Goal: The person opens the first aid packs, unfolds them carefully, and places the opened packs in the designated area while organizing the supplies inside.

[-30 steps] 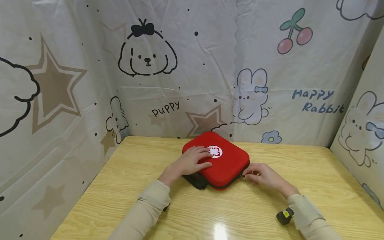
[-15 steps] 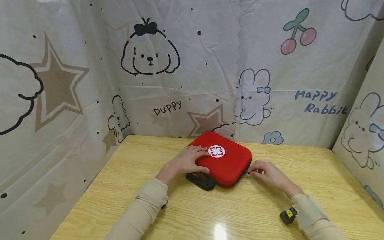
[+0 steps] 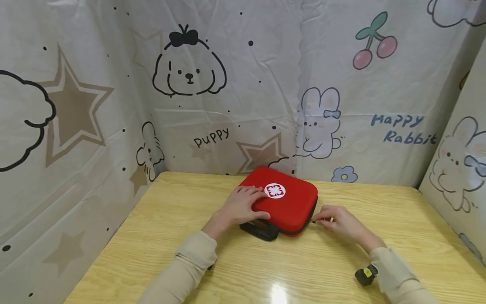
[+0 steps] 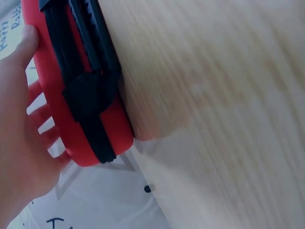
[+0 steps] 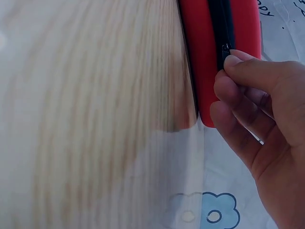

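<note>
Red case (image 3: 290, 209), round-cornered (white emblem (image 3: 275, 191) atop), black handle (image 3: 260, 232).

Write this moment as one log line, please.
left hand: rests on red case | right hand: pinches zipper pull | red case: on table

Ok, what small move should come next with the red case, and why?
Probably draw the zipper pull a little along the black zipper, though which way isn't clear: the right hand pinches the pull at the side of the red case, and the left hand rests on its top, which should steady it.
</note>
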`<state>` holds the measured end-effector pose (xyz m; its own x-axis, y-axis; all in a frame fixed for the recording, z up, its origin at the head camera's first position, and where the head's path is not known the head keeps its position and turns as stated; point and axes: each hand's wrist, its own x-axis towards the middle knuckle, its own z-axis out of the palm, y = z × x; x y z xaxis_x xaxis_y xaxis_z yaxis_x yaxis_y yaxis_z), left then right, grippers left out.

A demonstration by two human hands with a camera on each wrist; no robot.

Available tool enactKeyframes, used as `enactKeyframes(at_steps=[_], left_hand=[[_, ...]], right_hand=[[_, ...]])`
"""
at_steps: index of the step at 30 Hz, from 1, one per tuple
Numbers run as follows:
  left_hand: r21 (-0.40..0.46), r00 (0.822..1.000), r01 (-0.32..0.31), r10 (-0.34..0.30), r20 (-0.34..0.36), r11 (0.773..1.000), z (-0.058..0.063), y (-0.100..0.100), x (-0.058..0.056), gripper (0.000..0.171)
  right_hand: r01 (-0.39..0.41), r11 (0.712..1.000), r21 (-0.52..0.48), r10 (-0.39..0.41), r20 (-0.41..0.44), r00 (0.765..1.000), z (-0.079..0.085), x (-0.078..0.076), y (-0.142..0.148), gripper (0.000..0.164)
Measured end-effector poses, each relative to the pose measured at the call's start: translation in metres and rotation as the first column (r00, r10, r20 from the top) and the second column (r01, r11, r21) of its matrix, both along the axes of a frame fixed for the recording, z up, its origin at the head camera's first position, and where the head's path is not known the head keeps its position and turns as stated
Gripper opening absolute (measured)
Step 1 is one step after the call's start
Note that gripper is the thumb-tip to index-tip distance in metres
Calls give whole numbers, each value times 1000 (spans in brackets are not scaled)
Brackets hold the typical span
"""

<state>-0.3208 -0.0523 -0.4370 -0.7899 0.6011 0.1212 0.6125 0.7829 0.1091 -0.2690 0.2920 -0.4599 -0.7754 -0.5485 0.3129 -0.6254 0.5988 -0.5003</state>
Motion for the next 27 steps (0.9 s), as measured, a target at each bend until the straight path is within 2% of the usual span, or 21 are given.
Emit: enactKeyframes(at_steps=[9,14,22,27], left_hand=[[-19,997,-67,66,-45,998,-2,14,6,75],[-8,993,-93,92,-69,996,-2,20,9,72],[-10,987,-135,133,-93,991,-1,30,15,71],[-37,979,-178,173,-111,983,-1,37,19,72]], right_hand=[[-32,999,-4,32,27,999,-4,3,-2,17],[-37,999,-1,37,36,999,-2,6,-4,15],[-77,997,-12,77,6,997,0,7,-8,18],[-61,998,4,61,-3,998,2,9,-12,17]])
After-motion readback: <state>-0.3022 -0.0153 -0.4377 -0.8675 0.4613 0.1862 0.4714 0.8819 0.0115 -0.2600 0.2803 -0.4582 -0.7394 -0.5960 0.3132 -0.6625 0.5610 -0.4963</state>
